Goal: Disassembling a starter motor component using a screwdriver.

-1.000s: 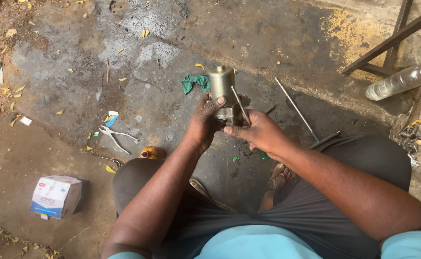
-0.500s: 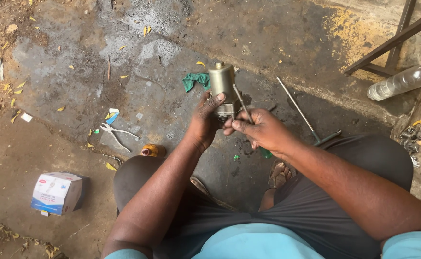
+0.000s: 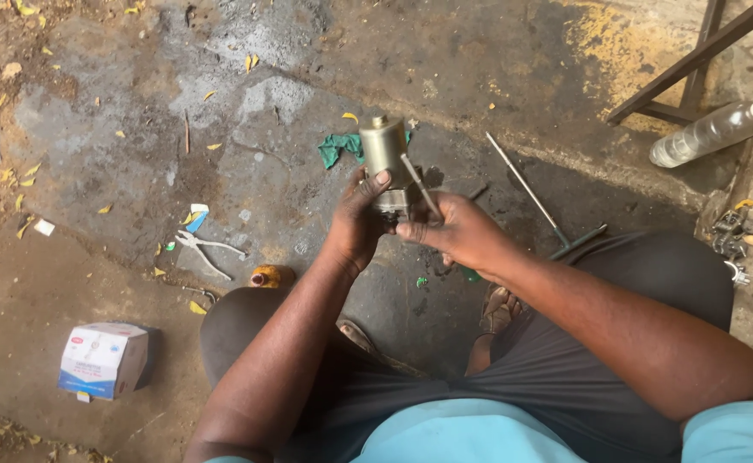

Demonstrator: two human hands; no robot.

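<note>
A stained concrete floor (image 3: 136, 120) fills most of the view, and the person is seen from above, crouched, with both forearms reaching forward. At the top right a dark metal frame (image 3: 694, 64) stands, and a clear plastic bottle (image 3: 713, 130) lies just beside it. A small cardboard box (image 3: 102, 360) is placed at the lower left, well apart from the hands. A long thin metal rod (image 3: 531, 190) lies on the floor to the right of the hands.

A metal cylinder (image 3: 383, 147), which looks like a small motor, is held above the floor in front of the person. Its long axis stands nearly upright, the rounded cap pointing away from the body. The left hand (image 3: 358, 225) is closed around its lower part, with the thumb pressed on the side. The right hand (image 3: 458, 233) is closed on a thin tool (image 3: 419, 184), and its tip is laid against the cylinder's base. So the cylinder is found just ahead of both hands, the left one being nearer.

Pliers (image 3: 205, 250) lie at the left, and a green rag (image 3: 340, 147) is behind the cylinder
</note>
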